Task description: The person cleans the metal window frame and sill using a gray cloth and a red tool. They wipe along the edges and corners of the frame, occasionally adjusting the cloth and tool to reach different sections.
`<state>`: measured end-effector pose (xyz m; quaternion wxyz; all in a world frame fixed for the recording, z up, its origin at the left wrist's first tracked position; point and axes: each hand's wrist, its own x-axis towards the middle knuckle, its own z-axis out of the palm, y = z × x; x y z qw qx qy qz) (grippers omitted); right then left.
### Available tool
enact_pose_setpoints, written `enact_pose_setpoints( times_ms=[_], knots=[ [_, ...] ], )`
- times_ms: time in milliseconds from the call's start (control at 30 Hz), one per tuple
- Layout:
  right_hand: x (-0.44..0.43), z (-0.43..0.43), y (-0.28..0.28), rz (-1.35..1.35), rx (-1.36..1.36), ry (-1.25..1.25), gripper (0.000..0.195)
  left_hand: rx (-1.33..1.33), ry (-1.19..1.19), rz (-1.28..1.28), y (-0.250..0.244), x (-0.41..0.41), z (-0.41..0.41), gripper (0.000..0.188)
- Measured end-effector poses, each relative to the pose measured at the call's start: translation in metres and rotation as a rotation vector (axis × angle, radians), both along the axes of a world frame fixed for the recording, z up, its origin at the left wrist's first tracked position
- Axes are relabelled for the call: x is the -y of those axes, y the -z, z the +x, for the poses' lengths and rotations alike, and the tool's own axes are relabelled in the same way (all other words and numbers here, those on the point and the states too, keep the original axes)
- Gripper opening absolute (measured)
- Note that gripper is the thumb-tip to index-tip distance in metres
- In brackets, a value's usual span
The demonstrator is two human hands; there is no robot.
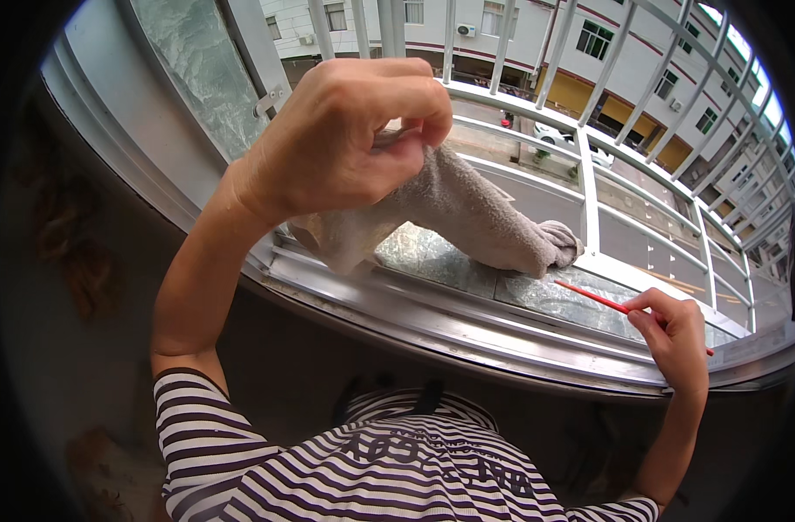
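Observation:
My left hand point(365, 130) is raised above the window sill with its thumb and fingers pinching a grey terry cloth point(482, 215). The cloth hangs down from the fingers, and its bunched far end lies on the stone-patterned sill point(430, 254) by the railing. Lower at the right, my right hand point(675, 336) grips a thin red stick point(590, 295) between thumb and fingers. The stick points left over the sill, its tip just short of the bunched cloth. What kind of tool it is cannot be told.
Metal sliding-window tracks point(436, 320) run along the near side of the sill. A white metal railing point(587, 189) encloses the far side. A window frame point(130, 111) stands at the left. Beyond lie a street with parked cars and a white building point(554, 39).

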<state>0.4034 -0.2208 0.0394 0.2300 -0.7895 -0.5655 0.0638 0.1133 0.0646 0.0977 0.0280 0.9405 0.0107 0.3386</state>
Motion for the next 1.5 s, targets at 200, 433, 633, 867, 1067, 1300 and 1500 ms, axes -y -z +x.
enact_pose_setpoints(
  times_ms=[200,433,633,867,1067,1300,1500],
  knots=[
    [-0.025,-0.036,-0.026,0.077,0.097,-0.232,0.008,-0.273,-0.283,0.027,0.053,-0.008,-0.084,0.009],
    [-0.136,-0.122,-0.009,0.161,0.434,-0.594,0.007,-0.254,-0.493,0.24,0.102,-0.007,-0.099,0.005],
    [-0.202,-0.177,0.014,0.034,0.495,-0.696,0.006,-0.207,-0.538,0.233,0.103,0.001,-0.105,0.006],
    [-0.234,-0.218,0.017,0.071,0.523,-0.871,0.003,-0.254,-0.613,-0.012,0.111,0.01,-0.114,0.01],
    [-0.225,-0.203,0.009,0.033,0.579,-1.001,0.003,-0.268,-0.414,-0.197,0.118,-0.003,-0.102,0.004],
    [-0.164,-0.175,-0.058,-0.366,0.866,-0.994,0.004,-0.028,-0.033,-0.46,0.136,0.033,-0.041,0.007],
    [-0.162,-0.157,-0.061,-0.088,0.886,-0.779,0.005,0.017,-0.216,-0.306,0.133,0.057,-0.069,0.028]
  ],
)
